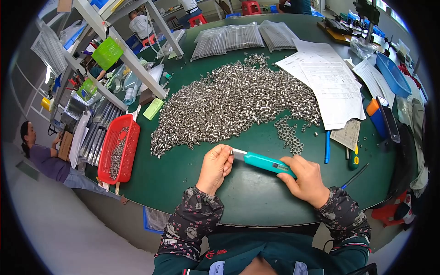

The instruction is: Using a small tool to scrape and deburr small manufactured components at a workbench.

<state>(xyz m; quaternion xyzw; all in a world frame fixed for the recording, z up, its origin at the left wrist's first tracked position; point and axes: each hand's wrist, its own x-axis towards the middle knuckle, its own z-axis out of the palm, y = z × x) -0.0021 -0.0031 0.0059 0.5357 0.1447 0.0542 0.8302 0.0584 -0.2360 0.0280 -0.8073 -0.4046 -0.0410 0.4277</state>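
The utility knife (263, 162) is held above the near part of the green tabletop (256, 206), in front of the seated worker, its teal handle slanting down toward the worker's right. The right hand (305, 178) is closed around the rear of that handle, fingers over the top and thumb below. The left hand (214, 167) is narrowed to a pinch, thumb and forefinger gripping a small metal piece (232, 152) at the blade (238, 154); from my standing position I cannot tell whether edge and metal touch. Behind the hands lies a broad pile of small metal parts (233, 101), with a cluster of rings (288, 135) flat at its near right edge and a red basket (131, 146), holding more parts, to the left. Handling, as judged: the knife should be light and stiff, with a blade thin enough to snap under side load; grasp it by the handle only, behind the blade. The metal piece should be hard, nearly weightless and smooth enough to slip; take it by its outer wall between fingertip and thumb, skin clear of the edge.
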